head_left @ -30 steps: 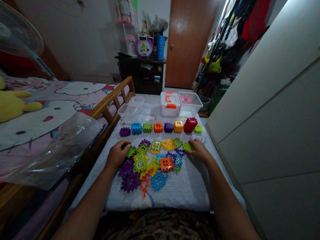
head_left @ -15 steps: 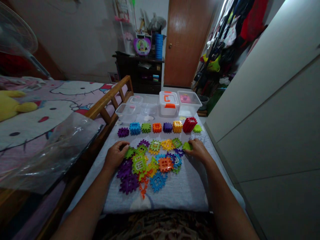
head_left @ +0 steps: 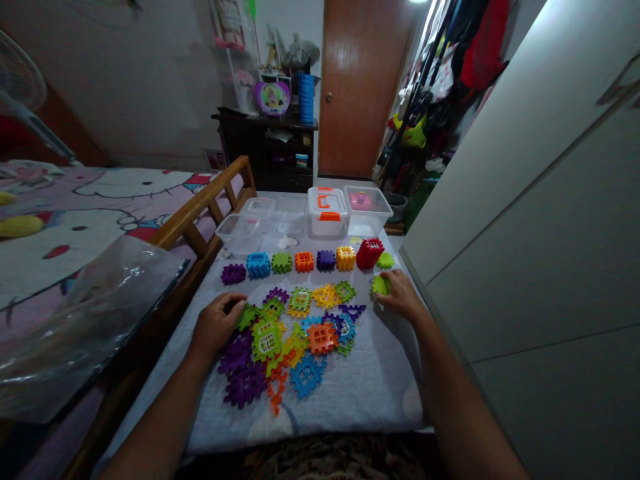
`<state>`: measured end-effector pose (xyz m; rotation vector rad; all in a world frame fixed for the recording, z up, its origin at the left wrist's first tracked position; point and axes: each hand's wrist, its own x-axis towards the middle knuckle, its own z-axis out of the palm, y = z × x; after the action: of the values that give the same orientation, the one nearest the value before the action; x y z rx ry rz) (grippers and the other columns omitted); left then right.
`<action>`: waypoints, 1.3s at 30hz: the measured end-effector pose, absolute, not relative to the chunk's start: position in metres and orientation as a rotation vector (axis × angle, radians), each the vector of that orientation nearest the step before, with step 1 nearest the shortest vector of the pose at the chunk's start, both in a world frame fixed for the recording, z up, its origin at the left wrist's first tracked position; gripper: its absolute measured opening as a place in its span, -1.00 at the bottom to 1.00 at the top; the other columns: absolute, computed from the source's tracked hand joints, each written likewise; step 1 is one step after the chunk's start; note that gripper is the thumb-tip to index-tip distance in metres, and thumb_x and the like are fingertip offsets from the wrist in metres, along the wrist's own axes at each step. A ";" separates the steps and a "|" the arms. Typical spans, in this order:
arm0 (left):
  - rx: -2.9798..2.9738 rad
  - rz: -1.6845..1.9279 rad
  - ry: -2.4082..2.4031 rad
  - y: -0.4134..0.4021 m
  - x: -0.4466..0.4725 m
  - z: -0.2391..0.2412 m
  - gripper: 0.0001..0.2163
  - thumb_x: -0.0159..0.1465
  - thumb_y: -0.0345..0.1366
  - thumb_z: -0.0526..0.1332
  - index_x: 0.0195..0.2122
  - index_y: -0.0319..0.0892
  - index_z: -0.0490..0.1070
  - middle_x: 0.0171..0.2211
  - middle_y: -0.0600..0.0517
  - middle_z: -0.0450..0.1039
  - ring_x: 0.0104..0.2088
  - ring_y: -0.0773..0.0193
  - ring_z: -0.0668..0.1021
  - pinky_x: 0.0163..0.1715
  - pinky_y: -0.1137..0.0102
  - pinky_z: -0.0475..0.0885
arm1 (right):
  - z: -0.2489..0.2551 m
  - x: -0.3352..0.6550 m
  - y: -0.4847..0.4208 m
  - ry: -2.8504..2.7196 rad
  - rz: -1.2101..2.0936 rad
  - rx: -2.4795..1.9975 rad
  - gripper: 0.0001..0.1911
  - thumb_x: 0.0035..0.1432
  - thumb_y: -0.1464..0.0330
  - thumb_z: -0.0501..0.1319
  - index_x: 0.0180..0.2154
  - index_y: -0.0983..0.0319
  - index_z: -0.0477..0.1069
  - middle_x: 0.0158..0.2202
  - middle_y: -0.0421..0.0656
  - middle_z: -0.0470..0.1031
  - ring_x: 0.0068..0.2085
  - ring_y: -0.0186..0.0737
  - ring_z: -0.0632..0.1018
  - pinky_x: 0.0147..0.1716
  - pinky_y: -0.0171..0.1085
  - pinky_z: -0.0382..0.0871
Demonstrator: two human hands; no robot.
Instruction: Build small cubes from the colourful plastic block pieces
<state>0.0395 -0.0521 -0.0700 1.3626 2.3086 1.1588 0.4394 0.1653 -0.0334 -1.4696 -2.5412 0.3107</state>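
Between the thumb and fingers of my right hand (head_left: 401, 294) is a light green notched building tile (head_left: 380, 286), held at the right of the table. My left hand (head_left: 218, 323) is by the left edge of a loose pile, its fingers loosely curved with a gap between thumb and forefinger. Right against it lies a green tile (head_left: 247, 317), partly hidden. The pile holds purple tiles (head_left: 246, 383), a green window tile (head_left: 267, 338), an orange window tile (head_left: 322, 339), blue tiles (head_left: 307, 375) and a yellow tile (head_left: 325, 295). A dark purple triangular piece (head_left: 353, 311) lies at its right edge.
Behind the pile runs a row of sorted stacks, from a purple stack (head_left: 233, 274) to a tall red stack (head_left: 370, 254) and a light green tile (head_left: 385, 261). Clear plastic boxes (head_left: 235, 230) and a lidded box (head_left: 327, 217) stand farther back. A wooden bed rail (head_left: 200, 207) borders the left.
My right hand has moved the green tile rightward, away from the pile and the purple triangular piece. My left hand stays by its green tile. The whole view has shifted slightly.
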 end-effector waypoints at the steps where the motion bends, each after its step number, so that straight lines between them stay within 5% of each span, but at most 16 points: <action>1: 1.364 1.155 2.311 -0.052 0.040 -0.069 -0.67 0.15 0.00 0.16 -0.27 -0.12 0.55 -0.23 -0.04 0.61 -0.20 0.09 0.60 -0.04 0.28 0.47 | -0.030 0.445 0.176 -2.513 0.285 -1.482 -0.51 0.01 0.29 0.29 0.03 0.24 0.43 -0.01 0.06 0.41 0.01 0.07 0.41 0.03 -0.08 0.29; 12: 1.325 1.129 2.357 -0.052 0.037 -0.073 -0.68 0.12 0.01 0.19 -0.29 -0.09 0.56 -0.24 -0.02 0.62 -0.23 0.09 0.61 -0.08 0.29 0.50 | -0.010 0.449 0.282 -2.701 0.336 -1.462 -0.45 -0.05 0.36 0.35 0.05 0.22 0.43 0.03 -0.02 0.39 0.07 -0.01 0.41 0.08 -0.18 0.27; 30: 1.338 1.096 2.399 -0.053 0.037 -0.070 -0.68 0.12 0.02 0.17 -0.30 -0.06 0.56 -0.23 -0.01 0.62 -0.18 0.05 0.61 -0.08 0.27 0.49 | -0.022 0.441 0.296 -2.780 0.410 -1.433 -0.40 -0.11 0.39 0.37 0.05 0.16 0.48 0.02 -0.04 0.43 0.05 0.02 0.44 0.06 -0.12 0.32; 39: 1.347 1.081 2.400 -0.053 0.035 -0.072 -0.69 0.12 0.01 0.17 -0.30 -0.06 0.56 -0.24 -0.01 0.62 -0.22 0.07 0.61 -0.11 0.28 0.50 | -0.022 0.442 0.297 -2.797 0.448 -1.389 -0.05 -0.18 0.42 0.40 0.29 0.19 0.20 0.25 0.06 0.30 0.24 0.12 0.34 0.17 -0.05 0.25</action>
<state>0.0354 -0.0527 -0.0715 1.3468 2.4001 1.0807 0.4418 0.2967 -0.0224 -1.3889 -2.7972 0.4477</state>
